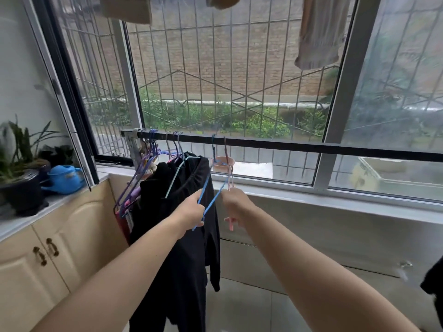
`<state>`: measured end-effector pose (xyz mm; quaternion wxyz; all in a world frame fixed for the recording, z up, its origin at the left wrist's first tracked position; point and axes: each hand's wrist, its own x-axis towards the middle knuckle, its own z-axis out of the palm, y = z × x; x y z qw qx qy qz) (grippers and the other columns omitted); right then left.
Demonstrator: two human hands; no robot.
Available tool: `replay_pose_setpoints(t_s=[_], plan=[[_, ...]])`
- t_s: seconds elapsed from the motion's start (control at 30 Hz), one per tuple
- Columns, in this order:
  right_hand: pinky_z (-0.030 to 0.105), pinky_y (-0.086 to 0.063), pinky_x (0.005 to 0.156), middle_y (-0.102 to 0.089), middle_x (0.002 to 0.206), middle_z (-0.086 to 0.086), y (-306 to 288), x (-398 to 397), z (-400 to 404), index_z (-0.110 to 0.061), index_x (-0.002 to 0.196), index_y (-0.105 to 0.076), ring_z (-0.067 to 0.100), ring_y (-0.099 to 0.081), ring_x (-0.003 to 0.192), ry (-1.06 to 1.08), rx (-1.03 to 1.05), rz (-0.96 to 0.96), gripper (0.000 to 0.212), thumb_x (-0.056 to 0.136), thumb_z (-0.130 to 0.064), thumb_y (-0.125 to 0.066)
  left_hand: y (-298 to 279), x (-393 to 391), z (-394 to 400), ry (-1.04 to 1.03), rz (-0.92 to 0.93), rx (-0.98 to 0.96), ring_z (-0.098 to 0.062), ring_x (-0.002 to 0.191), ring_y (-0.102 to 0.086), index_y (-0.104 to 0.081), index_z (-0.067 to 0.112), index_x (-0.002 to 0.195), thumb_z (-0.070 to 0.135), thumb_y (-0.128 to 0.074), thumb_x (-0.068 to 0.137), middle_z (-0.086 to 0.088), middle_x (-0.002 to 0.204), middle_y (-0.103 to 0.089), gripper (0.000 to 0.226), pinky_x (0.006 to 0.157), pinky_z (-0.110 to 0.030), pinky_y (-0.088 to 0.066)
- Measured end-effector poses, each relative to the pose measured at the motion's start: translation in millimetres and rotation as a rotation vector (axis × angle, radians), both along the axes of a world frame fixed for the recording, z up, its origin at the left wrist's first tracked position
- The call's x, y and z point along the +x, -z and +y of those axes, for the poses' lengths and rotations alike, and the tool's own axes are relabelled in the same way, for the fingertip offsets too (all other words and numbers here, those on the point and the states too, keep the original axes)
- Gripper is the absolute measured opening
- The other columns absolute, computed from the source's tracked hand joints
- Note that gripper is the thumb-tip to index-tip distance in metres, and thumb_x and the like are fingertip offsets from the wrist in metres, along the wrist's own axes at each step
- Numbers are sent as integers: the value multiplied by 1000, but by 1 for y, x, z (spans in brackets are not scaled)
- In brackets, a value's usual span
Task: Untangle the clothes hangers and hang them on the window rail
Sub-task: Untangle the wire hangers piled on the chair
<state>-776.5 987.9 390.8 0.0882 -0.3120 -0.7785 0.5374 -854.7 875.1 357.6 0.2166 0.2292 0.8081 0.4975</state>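
A black window rail (287,145) runs across the window at mid height. A blue wire hanger (212,200) hangs from it by its hook, and my left hand (191,213) grips its lower part. Right beside it a pink hanger (230,178) hooks over the rail; my right hand (233,203) holds it, with its pink end sticking out below my fingers. Further left on the rail hang several purple and blue hangers (143,173) bunched together. A light-blue hanger (178,173) there carries a black garment (182,236).
A cream cabinet (48,255) stands at the left, topped by potted plants (21,168) and a blue watering can (64,179). Laundry (318,32) hangs overhead. A terracotta pot (223,164) sits on the sill behind the hangers. Security bars (215,80) cover the window.
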Motion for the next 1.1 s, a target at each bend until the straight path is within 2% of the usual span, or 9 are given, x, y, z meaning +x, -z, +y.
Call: replay_pose_setpoints(t_s=[0.13,0.23,0.4,0.53,0.6,0.67,0.8,0.93,1.1], plan=[[35,-47,72,-59,92,14,6,-20,-4,-9,97,-55,31,-61,79,-48,164,-59,21,101,-19,-36,-3,7,8,85,32,-35,-22,105,-62,-49,54,123,2,-38,96,10,107,-64,59,94,-43,-56],[36,-47,80,-62,102,15,14,-27,-3,-8,109,-57,30,-62,90,-9,99,-52,38,106,-34,-29,3,7,9,149,-16,-26,-21,120,-61,-44,54,139,12,-45,104,14,119,-64,54,94,-39,-54],[45,-48,103,-62,131,14,35,-29,8,-11,134,-55,32,-61,116,-84,62,-81,66,100,-58,-25,4,9,3,149,-179,8,-19,102,-67,-45,55,137,26,-41,109,-2,122,-71,40,81,-31,-54],[33,-47,87,-65,106,9,37,-11,18,-14,99,-62,26,-61,99,-61,94,-22,39,103,-45,-37,14,11,-8,-23,-167,-9,-20,112,-61,-32,41,154,32,-35,110,1,126,-62,45,91,-33,-49],[31,-44,73,-63,95,7,42,-4,26,-12,96,-61,23,-58,85,-35,123,-9,34,100,-40,-42,21,20,-20,-106,-138,-43,-17,98,-58,-35,30,157,28,-39,108,2,109,-60,49,80,-30,-48],[30,-41,65,-64,97,9,38,2,30,-9,102,-63,25,-57,81,20,197,20,33,95,-35,-43,25,31,-32,-160,-94,-68,-15,87,-58,-45,24,152,24,-47,105,1,98,-62,47,74,-28,-48],[38,-43,72,-64,91,9,22,18,11,-9,91,-59,29,-56,83,76,187,212,20,91,-27,-49,23,72,-70,-293,-60,-109,-15,85,-65,-62,22,130,21,-54,100,-2,101,-68,31,78,-32,-55],[34,-32,56,-47,64,3,41,51,-38,-15,66,-43,25,-44,63,-196,183,203,25,89,-23,-47,37,156,-122,-505,-92,-16,-16,86,-68,-65,20,111,18,-46,104,-6,110,-71,20,75,-30,-54],[30,-33,54,-39,57,5,123,123,-103,-14,61,-37,22,-40,58,-583,120,-13,30,83,-5,-56,98,285,-170,-826,-265,46,-18,76,-67,-67,14,104,14,-49,102,-5,96,-71,19,68,-30,-51]])
